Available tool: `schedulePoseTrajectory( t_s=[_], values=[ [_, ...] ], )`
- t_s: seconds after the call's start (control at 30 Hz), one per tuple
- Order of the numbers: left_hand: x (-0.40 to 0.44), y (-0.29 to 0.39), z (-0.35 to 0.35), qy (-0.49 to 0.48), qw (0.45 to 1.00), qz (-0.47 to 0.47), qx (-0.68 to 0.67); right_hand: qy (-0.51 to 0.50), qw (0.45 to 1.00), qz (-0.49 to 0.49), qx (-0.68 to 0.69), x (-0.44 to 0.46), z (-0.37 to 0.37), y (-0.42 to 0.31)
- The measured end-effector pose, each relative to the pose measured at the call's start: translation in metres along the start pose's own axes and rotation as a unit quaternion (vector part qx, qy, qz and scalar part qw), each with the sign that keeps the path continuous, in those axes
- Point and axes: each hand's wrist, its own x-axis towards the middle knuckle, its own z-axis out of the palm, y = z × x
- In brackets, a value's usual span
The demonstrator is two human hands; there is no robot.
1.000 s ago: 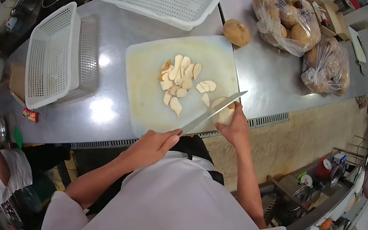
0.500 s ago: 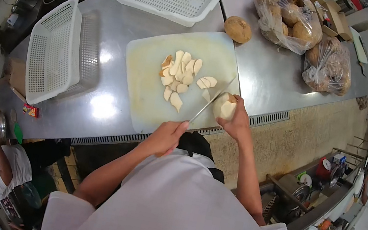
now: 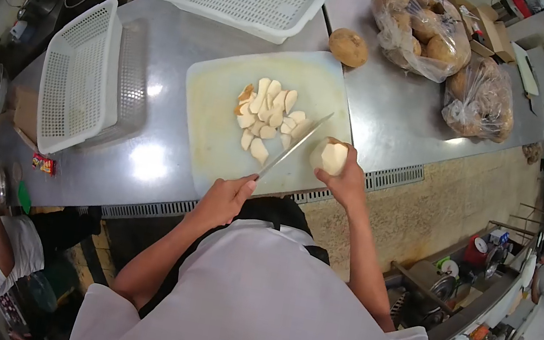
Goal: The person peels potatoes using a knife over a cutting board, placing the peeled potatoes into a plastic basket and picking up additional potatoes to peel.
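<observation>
Looks like mid-slicing: left hand [image 3: 223, 199] gripping a knife [image 3: 293, 147], pale slices [image 3: 274, 118] ahead of it, right hand [image 3: 347, 179] cupping a peeled vegetable [image 3: 329, 157], so any further cut needs careful aim.

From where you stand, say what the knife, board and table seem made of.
Knife: likely steel blade, thin, smooth and grey. Board: probably plastic, matte, milky white with yellowish patches. Table: apparently stainless steel, satin grey, showing bright blurred glare.

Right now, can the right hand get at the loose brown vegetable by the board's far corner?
Probably not as is: the right hand is full, holding a pale vegetable. The way to the loose brown vegetable looks mostly free, though the knife points close by.
</observation>
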Motion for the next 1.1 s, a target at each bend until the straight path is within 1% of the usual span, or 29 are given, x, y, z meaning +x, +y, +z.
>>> schedulePoseTrajectory(
  t_s=[0.03,0.07,0.1,0.13,0.17,0.2,0.23,0.27,0.3,0.33,0.4,0.43,0.47,0.5,0.53,0.57,0.6,0.67,0.7,0.73,0.8,0.83,0.87,0.9,0.93,0.97,1.0,1.1],
  values=[
    [-0.004,-0.003,0.0,0.027,0.994,0.083,0.065,-0.001,1.0,0.001,0.0,-0.001,-0.001,-0.004],
    [-0.007,-0.005,0.0,0.053,0.976,0.166,0.128,-0.004,1.0,0.007,-0.019,-0.002,-0.001,-0.009],
    [-0.015,-0.001,-0.001,0.054,0.976,0.166,0.128,-0.007,0.999,0.011,-0.038,-0.001,-0.001,-0.012],
    [-0.028,0.006,-0.003,0.052,0.967,0.184,0.17,-0.01,0.999,0.012,-0.038,0.0,0.0,-0.011],
    [-0.04,0.013,-0.006,0.051,0.955,0.202,0.212,-0.007,0.998,-0.022,-0.059,0.002,0.0,-0.01],
    [-0.049,0.021,-0.01,0.051,0.955,0.201,0.212,-0.003,0.995,-0.057,-0.08,0.004,0.0,-0.01],
    [-0.056,0.028,-0.013,0.033,0.954,0.186,0.235,-0.004,0.995,-0.057,-0.08,0.005,0.001,-0.01],
    [-0.06,0.031,-0.015,0.014,0.951,0.171,0.258,-0.002,0.994,-0.077,-0.078,0.005,0.001,-0.01],
    [-0.057,0.031,-0.014,0.014,0.951,0.171,0.258,0.0,0.992,-0.096,-0.077,0.005,0.0,-0.012],
    [-0.051,0.032,-0.011,0.019,0.949,0.18,0.257,-0.001,0.992,-0.096,-0.077,0.003,-0.001,-0.013],
    [-0.022,0.029,0.003,0.026,0.947,0.188,0.258,0.013,0.991,-0.084,-0.101,-0.002,-0.003,-0.017],
    [0.006,0.024,0.018,0.047,0.949,0.236,0.204,0.013,0.991,-0.085,-0.1,-0.003,-0.002,-0.02],
    [0.024,0.024,0.024,0.068,0.945,0.284,0.148,0.004,0.994,-0.035,-0.1,-0.004,-0.001,-0.023],
    [0.023,0.036,0.017,0.068,0.945,0.285,0.146,-0.006,0.995,0.015,-0.101,-0.005,-0.002,-0.024],
    [0.015,0.057,0.008,-0.013,0.981,0.147,0.125,-0.006,0.994,0.011,-0.107,-0.005,-0.005,-0.021],
    [0.012,0.07,0.001,-0.094,0.99,0.007,0.103,-0.009,0.995,-0.004,-0.097,-0.003,-0.006,-0.016],
    [0.004,0.065,-0.005,-0.096,0.99,0.006,0.106,-0.013,0.997,-0.014,-0.081,-0.004,-0.004,-0.012],
    [-0.023,0.039,-0.013,-0.023,0.981,0.163,0.107,-0.018,0.997,-0.008,-0.069,-0.004,-0.005,-0.014],
    [-0.028,0.032,-0.013,-0.03,0.98,0.161,0.111,-0.02,0.998,-0.01,-0.064,-0.004,-0.007,-0.015],
    [-0.031,0.027,-0.012,-0.01,0.975,0.196,0.108,-0.019,0.998,-0.005,-0.063,-0.005,-0.008,-0.016],
    [-0.023,0.027,-0.006,0.014,0.968,0.23,0.102,-0.02,0.996,-0.002,-0.087,-0.005,-0.007,-0.021],
    [-0.009,0.04,-0.001,-0.034,0.989,0.135,0.056,-0.02,0.996,-0.005,-0.087,-0.004,-0.007,-0.021],
    [0.003,0.049,0.0,-0.082,0.996,0.039,0.008,-0.027,0.996,-0.006,-0.088,-0.004,-0.008,-0.02],
    [0.022,0.04,0.003,-0.081,0.996,0.042,0.007,-0.033,0.995,-0.005,-0.09,-0.005,-0.009,-0.019],
    [0.048,0.023,0.011,-0.103,0.993,0.017,-0.054,-0.032,0.995,-0.009,-0.095,-0.008,-0.009,-0.015],
    [0.062,0.015,0.014,-0.125,0.986,-0.007,-0.112,-0.019,0.996,-0.042,-0.078,-0.011,-0.006,-0.01],
    [0.061,0.017,0.014,-0.119,0.984,-0.006,-0.133,-0.006,0.996,-0.074,-0.059,-0.013,-0.005,-0.011],
    [0.05,0.013,0.015,-0.109,0.986,-0.016,-0.122,0.012,0.998,-0.056,-0.036,-0.016,-0.001,-0.012]
  ],
)
